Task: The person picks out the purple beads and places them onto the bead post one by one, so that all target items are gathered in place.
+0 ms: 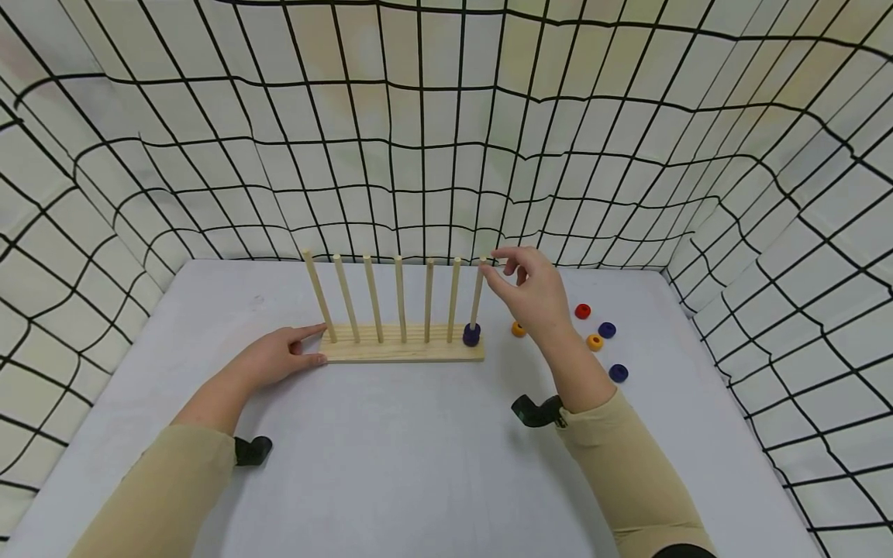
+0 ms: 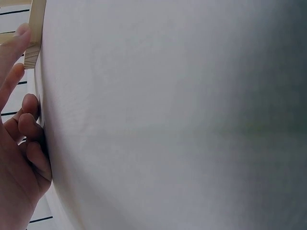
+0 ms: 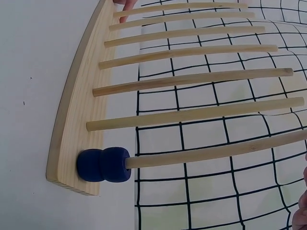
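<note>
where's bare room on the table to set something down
The widest free patch of table is in front of the wooden rack, between the left sleeve and right sleeve. Another lies left of the left hand, toward the netting. It's crowded right of the rack: the right hand is there, with loose rings nearby.

navy beads (image 1: 471, 335), 1 red bead (image 1: 582, 311), pale grained base (image 1: 401, 353), tan sleeves (image 1: 642, 473)
</note>
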Demonstrator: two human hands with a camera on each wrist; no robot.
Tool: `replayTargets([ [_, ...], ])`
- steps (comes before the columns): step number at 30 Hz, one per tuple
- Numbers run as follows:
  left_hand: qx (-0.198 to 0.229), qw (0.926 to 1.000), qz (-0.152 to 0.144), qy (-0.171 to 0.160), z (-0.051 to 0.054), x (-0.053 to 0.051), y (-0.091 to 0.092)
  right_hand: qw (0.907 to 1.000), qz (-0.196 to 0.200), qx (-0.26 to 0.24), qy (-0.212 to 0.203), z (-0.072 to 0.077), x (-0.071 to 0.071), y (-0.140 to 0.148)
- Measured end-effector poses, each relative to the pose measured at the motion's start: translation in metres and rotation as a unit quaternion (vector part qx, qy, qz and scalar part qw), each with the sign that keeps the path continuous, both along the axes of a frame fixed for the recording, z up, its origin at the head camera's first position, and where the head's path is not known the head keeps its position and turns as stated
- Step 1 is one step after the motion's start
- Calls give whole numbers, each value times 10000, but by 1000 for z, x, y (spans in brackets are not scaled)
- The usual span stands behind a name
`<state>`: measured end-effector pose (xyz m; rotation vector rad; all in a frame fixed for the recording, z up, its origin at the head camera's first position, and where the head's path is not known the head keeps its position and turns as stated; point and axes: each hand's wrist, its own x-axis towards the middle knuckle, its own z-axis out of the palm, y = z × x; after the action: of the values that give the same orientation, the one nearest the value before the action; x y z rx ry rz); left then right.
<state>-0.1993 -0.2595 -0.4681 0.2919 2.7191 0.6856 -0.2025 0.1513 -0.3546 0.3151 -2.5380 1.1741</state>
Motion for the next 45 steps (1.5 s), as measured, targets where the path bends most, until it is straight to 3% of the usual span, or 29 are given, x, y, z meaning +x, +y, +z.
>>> replayTargets([
  [13,-21,9999,57,-116,1,-2,0,10000,-18,72,7,-2,2,10],
  [45,-26,9999,58,-103,-2,-1,-1,9930,-189,947,-686,-22,17,55],
])
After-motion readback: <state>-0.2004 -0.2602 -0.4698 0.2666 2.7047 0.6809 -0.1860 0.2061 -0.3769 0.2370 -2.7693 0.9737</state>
